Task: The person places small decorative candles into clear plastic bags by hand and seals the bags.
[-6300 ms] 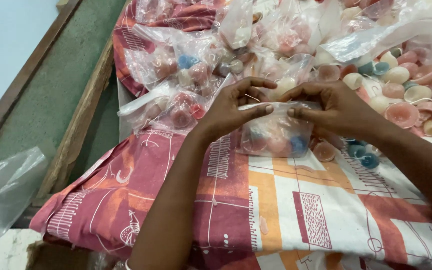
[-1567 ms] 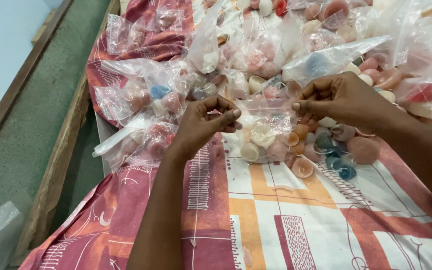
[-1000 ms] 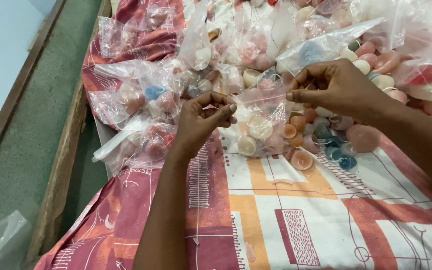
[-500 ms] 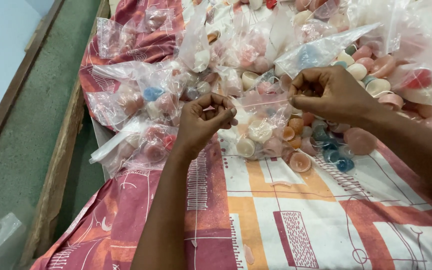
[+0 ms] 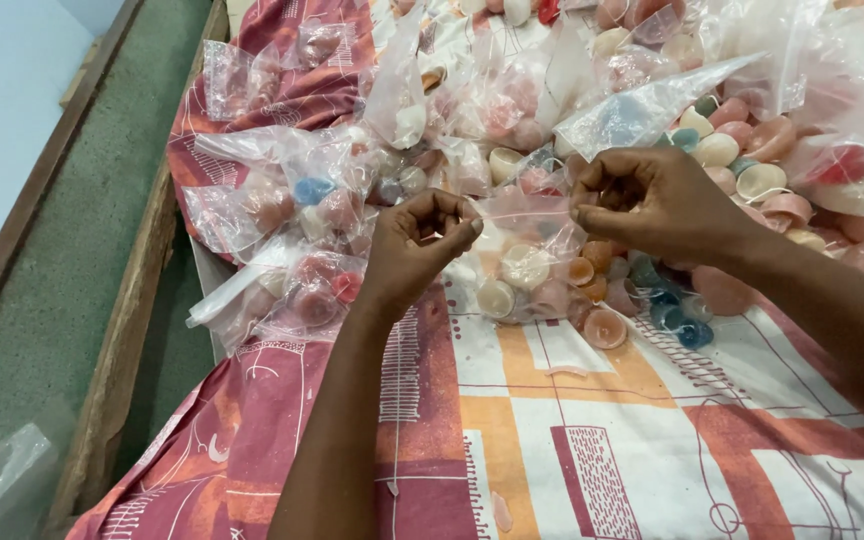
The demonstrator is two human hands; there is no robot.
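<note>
A small clear plastic bag (image 5: 530,262) holding several pale, pink and orange round cups hangs between my hands above a patterned cloth (image 5: 592,440). My left hand (image 5: 414,245) pinches the bag's top edge at its left corner. My right hand (image 5: 642,203) pinches the same top edge at its right corner. The bag's lower part rests on the cloth among loose cups (image 5: 604,327).
Several filled clear bags (image 5: 292,210) lie in a heap to the left and behind. Loose pink, cream and blue cups (image 5: 742,160) spread at the right. A wooden edge (image 5: 122,320) and green floor (image 5: 42,290) run along the left.
Since the oldest frame the view has shifted and the bag sits higher and further from me. Over the last second both hands stay pinched on the bag's top edge with little movement.
</note>
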